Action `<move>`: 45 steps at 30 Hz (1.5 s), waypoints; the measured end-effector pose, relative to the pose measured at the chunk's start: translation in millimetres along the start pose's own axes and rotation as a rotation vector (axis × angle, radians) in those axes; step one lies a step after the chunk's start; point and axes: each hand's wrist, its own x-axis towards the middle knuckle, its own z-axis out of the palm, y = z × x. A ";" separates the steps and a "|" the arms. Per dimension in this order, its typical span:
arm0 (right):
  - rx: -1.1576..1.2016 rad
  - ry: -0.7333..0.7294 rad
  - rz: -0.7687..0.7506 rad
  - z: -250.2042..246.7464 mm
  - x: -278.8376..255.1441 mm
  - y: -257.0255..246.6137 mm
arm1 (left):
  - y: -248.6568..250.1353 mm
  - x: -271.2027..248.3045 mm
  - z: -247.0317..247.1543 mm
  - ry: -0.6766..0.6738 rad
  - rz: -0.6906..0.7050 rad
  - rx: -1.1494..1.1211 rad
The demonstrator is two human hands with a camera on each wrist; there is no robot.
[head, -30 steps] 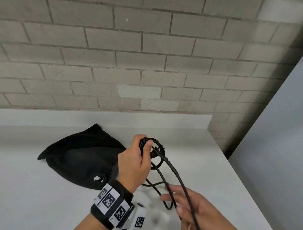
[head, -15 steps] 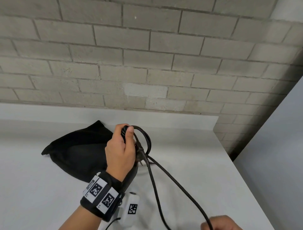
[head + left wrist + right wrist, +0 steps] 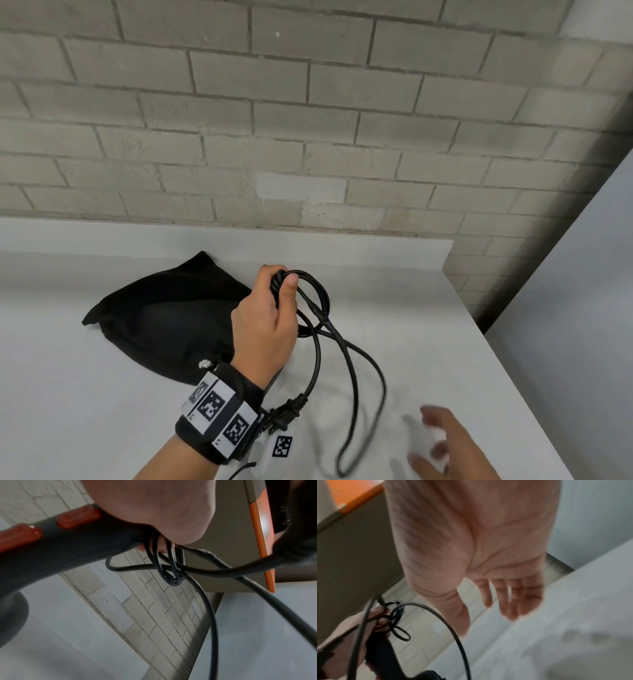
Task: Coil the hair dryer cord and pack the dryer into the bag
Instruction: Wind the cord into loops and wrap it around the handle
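Dryer (image 3: 56, 550) handle shows wrist-view only

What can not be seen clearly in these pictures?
- Hair dryer head: cut off by the left wrist view's edge; in the head view the left hand hides the dryer.
- Right hand: blurred, partly cut off.
- Bag opening: behind the left hand.

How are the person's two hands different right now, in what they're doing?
The left hand is curled tight, gripping the dark hair dryer handle together with loops of thin black cord; the right hand is spread open and holds nothing. The left is raised near the black fabric bag; the right hovers low, blurred. Both are bare, over the white counter.
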 end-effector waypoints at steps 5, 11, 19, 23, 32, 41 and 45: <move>-0.121 0.123 -0.450 13.7 9.3 -59.9 | 4.5 -5.5 6.4 -0.030 0.029 0.032; 0.150 -0.266 -0.457 37.9 16.6 -116.9 | 11.4 -14.1 12.0 -0.061 0.056 0.082; 0.417 -0.304 -0.432 -1.1 10.2 -78.0 | 2.5 -4.9 2.2 0.012 0.029 0.036; 0.222 -0.304 -0.469 -31.7 8.9 -42.7 | 3.3 -8.0 6.1 0.018 0.041 0.008; 0.114 -0.060 -0.545 -60.4 8.7 11.1 | 3.7 -7.3 7.3 0.036 0.005 -0.093; 0.026 0.175 -0.254 -74.9 6.3 22.2 | -17.6 11.0 -13.9 0.103 -0.093 -0.112; -0.136 0.298 -0.214 -55.5 10.6 -11.5 | -12.4 7.6 -7.2 0.069 -0.089 -0.109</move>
